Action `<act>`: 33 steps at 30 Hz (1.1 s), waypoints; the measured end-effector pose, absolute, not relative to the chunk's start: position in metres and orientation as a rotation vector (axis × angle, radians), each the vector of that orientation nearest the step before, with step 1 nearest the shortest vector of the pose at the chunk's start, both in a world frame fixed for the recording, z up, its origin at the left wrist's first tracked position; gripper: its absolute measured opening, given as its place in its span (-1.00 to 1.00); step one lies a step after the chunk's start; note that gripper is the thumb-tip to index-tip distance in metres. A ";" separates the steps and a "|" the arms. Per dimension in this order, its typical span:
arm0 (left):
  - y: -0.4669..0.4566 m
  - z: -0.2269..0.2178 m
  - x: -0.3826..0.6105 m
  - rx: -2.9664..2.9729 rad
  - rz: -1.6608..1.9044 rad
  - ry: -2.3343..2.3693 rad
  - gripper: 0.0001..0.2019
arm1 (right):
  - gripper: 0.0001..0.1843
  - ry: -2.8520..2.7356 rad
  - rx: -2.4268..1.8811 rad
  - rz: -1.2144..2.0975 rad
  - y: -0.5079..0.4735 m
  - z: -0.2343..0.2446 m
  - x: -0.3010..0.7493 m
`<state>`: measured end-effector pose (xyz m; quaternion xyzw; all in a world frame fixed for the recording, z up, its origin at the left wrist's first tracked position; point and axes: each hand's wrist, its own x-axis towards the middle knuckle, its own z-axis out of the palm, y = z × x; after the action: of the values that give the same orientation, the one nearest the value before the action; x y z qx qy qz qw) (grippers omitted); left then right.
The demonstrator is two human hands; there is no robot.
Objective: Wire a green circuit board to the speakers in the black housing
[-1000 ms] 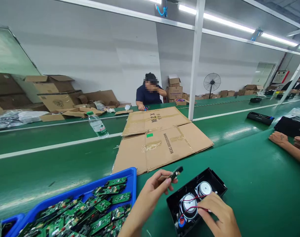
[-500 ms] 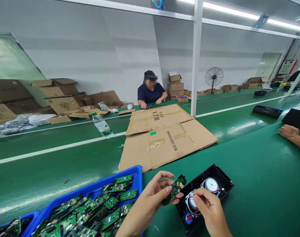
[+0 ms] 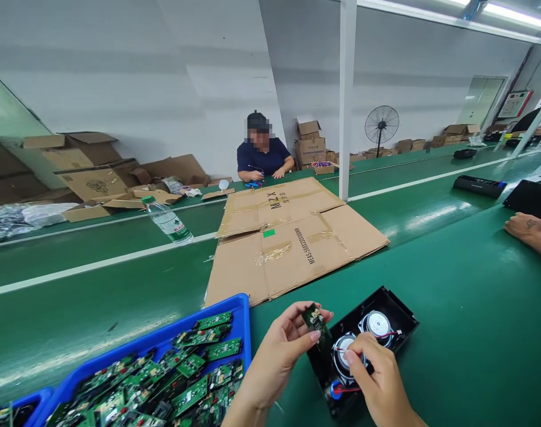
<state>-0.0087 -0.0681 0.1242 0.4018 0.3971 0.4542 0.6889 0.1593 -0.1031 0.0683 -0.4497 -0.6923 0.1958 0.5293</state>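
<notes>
My left hand (image 3: pixel 283 343) grips a green circuit board (image 3: pixel 315 324) by its edges, tilted up above the left side of a black speaker housing (image 3: pixel 403 309). Thumb and forefinger of my right hand (image 3: pixel 381 375) are pinched over the nearer speaker (image 3: pixel 341 346), closed on a thin wire with a small pale plug, mostly hidden by the fingertips. The farther speaker (image 3: pixel 378 323) has red and black leads ending in a white plug (image 3: pixel 399 333). A round blue part (image 3: pixel 336 389) with a red wire sits in the housing's near corner.
Left of my hands, a blue tray (image 3: pixel 245 320) holds several circuit boards (image 3: pixel 190 396). Flattened cardboard (image 3: pixel 288 255) lies ahead, a water bottle (image 3: pixel 169 222) beyond it. A co-worker (image 3: pixel 262 155) sits opposite; another person's fist (image 3: pixel 523 226) rests at right.
The circuit board has been turned more upright in my left hand. My right fingers stay pinched over the nearer speaker. The view has shifted slightly; the co-worker's hand has lifted a little.
</notes>
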 end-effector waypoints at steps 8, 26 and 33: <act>-0.079 0.114 0.029 1.048 1.103 1.007 -0.62 | -0.69 -1.604 -1.103 0.571 -0.109 0.061 0.152; -0.082 0.111 0.040 1.102 1.000 1.011 -0.75 | -0.74 -1.540 -1.155 0.368 -0.107 0.073 0.161; -0.083 0.118 0.038 1.282 0.948 1.043 -0.74 | -0.74 -1.539 -1.143 0.355 -0.106 0.077 0.161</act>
<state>0.0375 -0.0834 0.1175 0.5485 0.4460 0.4053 0.5796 0.1613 -0.1056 0.0770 -0.4854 -0.6533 0.1508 0.5612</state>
